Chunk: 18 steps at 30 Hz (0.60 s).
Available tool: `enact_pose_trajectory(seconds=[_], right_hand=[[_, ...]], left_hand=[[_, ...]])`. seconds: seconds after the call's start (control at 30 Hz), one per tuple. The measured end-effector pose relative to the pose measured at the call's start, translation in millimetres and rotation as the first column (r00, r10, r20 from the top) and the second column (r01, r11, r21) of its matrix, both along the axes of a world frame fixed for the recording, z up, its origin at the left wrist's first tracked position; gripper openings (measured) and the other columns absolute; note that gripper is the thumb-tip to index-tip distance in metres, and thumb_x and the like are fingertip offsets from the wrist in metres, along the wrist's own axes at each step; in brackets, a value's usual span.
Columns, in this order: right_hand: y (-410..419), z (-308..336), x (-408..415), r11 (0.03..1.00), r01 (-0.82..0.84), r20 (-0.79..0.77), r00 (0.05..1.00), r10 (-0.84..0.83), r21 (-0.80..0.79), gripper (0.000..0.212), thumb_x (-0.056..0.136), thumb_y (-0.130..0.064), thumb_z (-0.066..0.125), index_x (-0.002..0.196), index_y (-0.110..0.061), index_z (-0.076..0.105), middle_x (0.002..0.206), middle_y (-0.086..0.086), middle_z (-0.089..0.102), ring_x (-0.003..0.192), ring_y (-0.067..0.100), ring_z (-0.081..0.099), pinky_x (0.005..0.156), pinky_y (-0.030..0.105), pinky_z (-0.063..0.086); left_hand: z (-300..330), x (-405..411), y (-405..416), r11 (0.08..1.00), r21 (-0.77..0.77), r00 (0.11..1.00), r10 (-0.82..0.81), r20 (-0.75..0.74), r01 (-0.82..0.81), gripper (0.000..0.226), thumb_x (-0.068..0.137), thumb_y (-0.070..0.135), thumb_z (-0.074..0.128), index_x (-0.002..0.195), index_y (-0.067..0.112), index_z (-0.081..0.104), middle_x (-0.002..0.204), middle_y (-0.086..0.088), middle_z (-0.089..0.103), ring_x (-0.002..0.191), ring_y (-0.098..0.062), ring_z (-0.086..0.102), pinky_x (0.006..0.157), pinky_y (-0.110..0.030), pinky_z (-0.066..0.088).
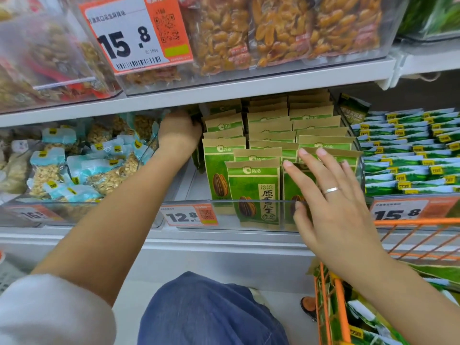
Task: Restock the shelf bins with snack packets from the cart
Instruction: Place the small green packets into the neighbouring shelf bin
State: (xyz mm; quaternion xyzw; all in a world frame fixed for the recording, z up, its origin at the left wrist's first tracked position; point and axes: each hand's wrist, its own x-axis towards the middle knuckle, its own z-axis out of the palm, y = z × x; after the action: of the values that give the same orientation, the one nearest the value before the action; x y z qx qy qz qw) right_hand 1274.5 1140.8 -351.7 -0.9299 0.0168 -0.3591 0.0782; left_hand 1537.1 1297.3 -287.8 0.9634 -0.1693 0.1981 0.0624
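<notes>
Head view showed the clear shelf bin (224,204) packed with upright green seed packets (254,192); the left hand (179,131) reached to its back left corner, gripping a dark packet there, while the right hand (331,195) lay flat, fingers straight, against the front-right packets

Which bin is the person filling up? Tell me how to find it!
Look under the white shelf for three clear bins side by side. It is the middle bin, with a 12.8 price tag, and both hands reach into it. Only this one holds upright green-and-tan sunflower seed packets.
</notes>
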Motion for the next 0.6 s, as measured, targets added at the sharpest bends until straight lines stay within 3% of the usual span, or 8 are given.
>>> enact_pose_trajectory(seconds=[0.07,0.2,0.33,0.4,0.47,0.53,0.6], right_hand=[[0,0,-1,1.0,0.001,-0.004,1.0,-0.001,0.003,0.057,0.084,-0.013,0.047,0.141,-0.015,0.041,0.146,0.012,0.04,0.141,0.03,0.026,0.117,0.049,0.015],[1,3,-3,1.0,-0.006,-0.012,1.0,0.006,0.015,0.057,0.084,-0.008,0.051,0.14,-0.013,0.044,0.146,0.013,0.041,0.14,0.03,0.027,0.116,0.05,0.017],[2,4,-7,0.999,-0.023,-0.032,0.999,0.024,0.025,0.059,0.083,-0.005,0.057,0.14,-0.012,0.045,0.146,0.013,0.041,0.14,0.03,0.026,0.116,0.051,0.016],[2,3,-8,0.999,-0.028,-0.044,0.999,0.029,0.027,0.063,0.08,-0.005,0.061,0.14,-0.013,0.044,0.146,0.013,0.041,0.14,0.03,0.026,0.116,0.051,0.016],[2,3,-9,0.999,-0.027,-0.049,0.998,0.029,0.027,0.064,0.08,-0.006,0.062,0.141,-0.014,0.044,0.146,0.013,0.041,0.14,0.03,0.026,0.116,0.051,0.016],[3,4,-9,0.999,-0.024,-0.05,0.998,0.025,0.027,0.064,0.08,-0.006,0.062,0.141,-0.014,0.044,0.146,0.013,0.042,0.14,0.03,0.026,0.116,0.051,0.017],[3,3,-8,1.0,-0.018,-0.047,0.999,0.019,0.025,0.061,0.082,-0.007,0.059,0.141,-0.014,0.044,0.146,0.012,0.042,0.14,0.03,0.027,0.115,0.051,0.017]], left_hand=[[10,-26,16,0.999,-0.022,0.998,-0.035,0.061,0.036,0.03,0.092,0.024,0.05,0.086,-0.002,0.063,0.09,-0.025,0.064,0.086,-0.041,0.06,0.063,-0.034,0.035],[17,-84,51,0.971,-0.226,0.984,-0.045,0.17,0.083,0.02,0.093,0.025,0.052,0.08,0.01,0.055,0.076,-0.013,0.058,0.075,-0.036,0.054,0.063,-0.034,0.033],[3,-116,81,0.903,-0.375,0.962,-0.123,0.242,0.21,0.022,0.095,0.023,0.058,0.082,0.006,0.056,0.096,-0.007,0.047,0.08,-0.02,0.046,0.07,-0.027,0.031],[-3,-120,92,0.863,-0.435,0.959,-0.17,0.225,0.255,0.023,0.094,0.021,0.06,0.079,0.004,0.056,0.099,-0.001,0.046,0.084,-0.012,0.045,0.073,-0.026,0.033],[-4,-122,97,0.795,-0.529,0.955,-0.235,0.182,0.297,0.023,0.093,0.019,0.06,0.074,0.009,0.052,0.084,0.002,0.049,0.076,-0.008,0.047,0.07,-0.029,0.042],[-2,-125,92,0.661,-0.709,0.95,-0.308,0.043,0.247,0.026,0.093,0.014,0.062,0.07,0.016,0.051,0.074,0.0,0.054,0.066,-0.002,0.057,0.061,-0.024,0.053],[-7,-124,80,0.625,-0.758,0.924,-0.373,-0.082,0.185,0.025,0.091,0.011,0.064,0.069,0.017,0.054,0.077,-0.009,0.063,0.066,-0.003,0.065,0.061,-0.023,0.058]])
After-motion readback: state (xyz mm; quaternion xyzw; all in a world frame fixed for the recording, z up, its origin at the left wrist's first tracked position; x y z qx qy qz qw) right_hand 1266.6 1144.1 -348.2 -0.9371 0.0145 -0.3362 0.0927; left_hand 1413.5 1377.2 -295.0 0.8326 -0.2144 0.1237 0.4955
